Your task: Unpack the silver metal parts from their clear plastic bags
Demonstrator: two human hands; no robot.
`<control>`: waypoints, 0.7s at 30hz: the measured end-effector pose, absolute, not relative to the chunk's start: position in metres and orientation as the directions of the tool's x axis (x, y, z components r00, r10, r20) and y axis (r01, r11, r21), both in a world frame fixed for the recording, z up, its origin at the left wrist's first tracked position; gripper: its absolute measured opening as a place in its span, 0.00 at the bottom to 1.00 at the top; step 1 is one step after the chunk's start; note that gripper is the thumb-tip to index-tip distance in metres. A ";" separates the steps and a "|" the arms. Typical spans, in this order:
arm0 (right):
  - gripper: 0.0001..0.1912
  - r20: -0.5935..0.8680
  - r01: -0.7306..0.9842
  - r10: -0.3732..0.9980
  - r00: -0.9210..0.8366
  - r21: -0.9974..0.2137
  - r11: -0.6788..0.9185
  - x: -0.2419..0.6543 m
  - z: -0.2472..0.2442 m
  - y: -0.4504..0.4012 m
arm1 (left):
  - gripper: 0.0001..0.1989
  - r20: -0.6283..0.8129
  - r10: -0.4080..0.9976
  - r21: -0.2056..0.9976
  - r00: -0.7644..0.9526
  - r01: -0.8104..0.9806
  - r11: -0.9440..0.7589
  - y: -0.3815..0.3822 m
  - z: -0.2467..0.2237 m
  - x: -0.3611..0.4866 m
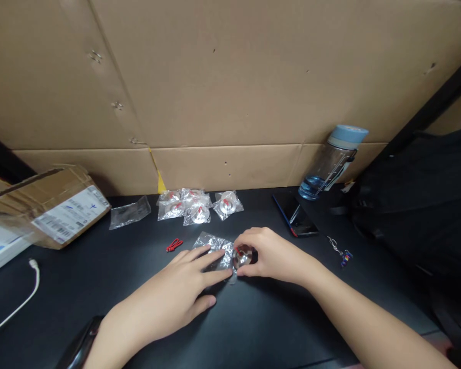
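My left hand [192,279] lies with its fingers spread over a clear plastic bag [214,242] on the black table. Just to the right, my right hand [263,253] grips a shiny round metal piece [243,256] with a bit of red on it, thumb and fingers around its rim. The metal piece is at the bag's right end. A looped red cord [174,245] rests left of the bag. Behind it, several bagged metal discs [198,212] with red cords lie in a group, and one more bagged disc [228,203] is beside them.
An empty clear bag [129,212] and a cardboard box [71,207] are at left, near a white cable [34,287]. At right are a phone [295,215], a water bottle [330,164], a small charm [346,258] and a black backpack [418,195]. Cardboard lines the back.
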State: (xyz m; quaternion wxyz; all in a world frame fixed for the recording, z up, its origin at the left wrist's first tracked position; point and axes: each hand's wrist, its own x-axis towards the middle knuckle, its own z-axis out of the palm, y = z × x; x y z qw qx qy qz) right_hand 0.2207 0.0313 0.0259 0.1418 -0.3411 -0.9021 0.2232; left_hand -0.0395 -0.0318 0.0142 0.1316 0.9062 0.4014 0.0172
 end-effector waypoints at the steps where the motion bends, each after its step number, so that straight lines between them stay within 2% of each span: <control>1: 0.19 0.108 0.552 0.679 -0.726 -0.497 0.669 0.220 0.025 0.032 | 0.33 -0.076 0.730 0.253 0.680 0.721 -0.645 -0.032 0.015 -0.039; 5: 0.20 0.133 0.534 0.677 -0.723 -0.515 0.671 0.215 0.017 0.032 | 0.36 -0.076 0.723 0.267 0.687 0.713 -0.649 -0.033 0.016 -0.041; 10: 0.20 0.147 0.510 0.697 -0.701 -0.580 0.635 0.211 0.011 0.032 | 0.34 -0.033 0.723 0.294 0.690 0.698 -0.653 -0.033 0.011 -0.044; 16: 0.14 0.120 0.400 0.575 -0.809 -0.606 0.688 0.222 0.025 0.031 | 0.32 0.002 0.723 0.327 0.691 0.683 -0.653 -0.033 0.012 -0.043; 21: 0.12 0.187 0.475 0.673 -0.715 -0.576 0.665 0.216 0.014 0.034 | 0.32 -0.019 0.725 0.327 0.688 0.690 -0.646 -0.033 0.017 -0.041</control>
